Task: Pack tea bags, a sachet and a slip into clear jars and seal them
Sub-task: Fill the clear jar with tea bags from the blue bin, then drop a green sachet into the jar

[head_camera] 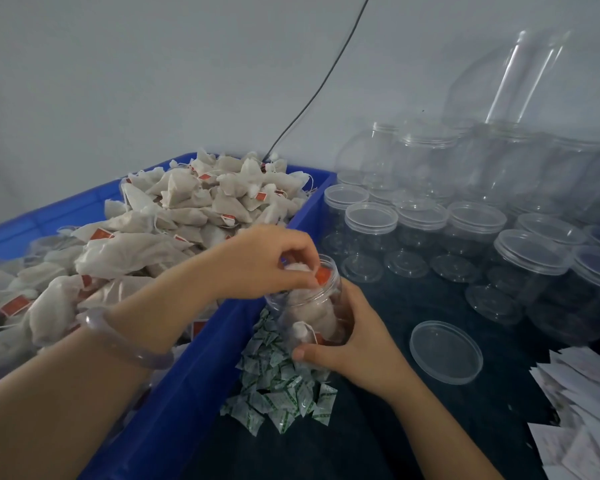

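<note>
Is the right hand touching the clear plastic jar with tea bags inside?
Touching. The head view shows the right hand wrapped around the clear plastic jar, thumb pressed on its wall.

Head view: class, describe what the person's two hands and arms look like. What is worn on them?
The left hand and right hand are bare: no gloves and no rings that show. Both forearms are uncovered, with no sleeve in view. The left wrist carries a smooth, rounded, translucent pale lilac bangle. The right wrist wears nothing.
</note>
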### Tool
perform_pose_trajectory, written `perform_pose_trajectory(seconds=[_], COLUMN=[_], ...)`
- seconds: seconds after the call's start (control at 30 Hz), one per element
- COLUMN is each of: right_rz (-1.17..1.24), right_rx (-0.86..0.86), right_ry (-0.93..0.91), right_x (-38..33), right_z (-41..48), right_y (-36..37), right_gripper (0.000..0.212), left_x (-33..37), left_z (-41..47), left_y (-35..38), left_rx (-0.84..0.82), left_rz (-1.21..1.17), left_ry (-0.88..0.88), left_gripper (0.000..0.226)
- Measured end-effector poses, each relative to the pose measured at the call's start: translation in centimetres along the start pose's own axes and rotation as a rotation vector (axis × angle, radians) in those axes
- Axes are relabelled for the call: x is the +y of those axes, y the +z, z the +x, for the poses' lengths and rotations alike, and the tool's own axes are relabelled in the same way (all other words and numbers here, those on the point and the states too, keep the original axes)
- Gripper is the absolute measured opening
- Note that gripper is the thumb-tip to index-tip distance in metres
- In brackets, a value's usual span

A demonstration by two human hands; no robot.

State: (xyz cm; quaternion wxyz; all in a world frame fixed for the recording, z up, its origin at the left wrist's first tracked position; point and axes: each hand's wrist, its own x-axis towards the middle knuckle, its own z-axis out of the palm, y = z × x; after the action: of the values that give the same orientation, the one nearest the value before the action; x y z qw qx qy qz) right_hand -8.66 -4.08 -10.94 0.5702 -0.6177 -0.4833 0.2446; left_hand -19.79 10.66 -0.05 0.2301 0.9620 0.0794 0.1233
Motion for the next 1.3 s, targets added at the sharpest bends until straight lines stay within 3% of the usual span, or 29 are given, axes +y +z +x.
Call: perform_pose_trajectory(seconds=[0.1,0.23,0.3,0.5,0.63,0.7,0.77,0.83,0.93,1.0,1.13,1.23,1.3], right_rz=[0.014,0.017,0.015,-0.013,-0.021,0.005,0.028,0.039,-0.002,-0.007,0.006,0.013,0.004], right_rx=[0.026,0.081,0.119,0.236,0.291,0.321,0.346,0.344,0.274,0.25,0.252,0.254,0.254], right_ry=[-0.01,-0.028,-0.042,-0.063,-0.026,0.0,0.024,0.036,0.038,0.046,0.065,0.078,0.089], right_x=[-0.2,-1.2,-1.9,-2.3,-1.4,-0.8,0.0,0.8,1.3,1.6,2.1,2.5,2.6], right_z=[-0.1,-0.2,-0.5,-3.5,-6.0,-7.0,-7.9,-8.6,-9.0,-8.9,-8.6,-8.5,-8.5], right_y=[-0.2,-1.0,-1.7,-3.7,-5.4,-5.9,-5.9,-5.8,-5.3,-5.1,-5.1,-5.2,-5.2], right_gripper=[0.086,0.086,0.088,0.084,0.081,0.084,0.085,0.083,0.082,0.085,0.089,0.091,0.093], left_x=[0.2,0.4,0.7,4.2,6.8,7.3,7.0,5.6,2.8,1.5,0.1,-0.3,-0.4], left_z=[0.3,0.1,0.0,0.4,2.2,4.0,5.8,6.7,6.0,5.0,4.8,4.6,4.4], left_y=[0.3,0.1,0.1,1.2,2.4,2.7,3.4,4.9,9.0,11.4,12.8,12.5,12.4], left_rx=[0.037,0.256,0.29,-0.026,-0.261,-0.131,0.136,0.247,0.053,-0.064,-0.031,0.006,0.051], left_rz=[0.012,0.05,0.084,0.2,0.068,0.018,0.014,0.077,0.332,0.459,0.625,0.604,0.608], left_ry=[0.041,0.198,0.236,0.281,0.144,0.103,0.033,-0.176,-0.538,-0.654,-0.655,-0.629,-0.617], left_gripper=[0.014,0.017,0.028,0.089,0.073,0.059,0.036,0.03,0.019,0.018,0.018,0.006,0.011])
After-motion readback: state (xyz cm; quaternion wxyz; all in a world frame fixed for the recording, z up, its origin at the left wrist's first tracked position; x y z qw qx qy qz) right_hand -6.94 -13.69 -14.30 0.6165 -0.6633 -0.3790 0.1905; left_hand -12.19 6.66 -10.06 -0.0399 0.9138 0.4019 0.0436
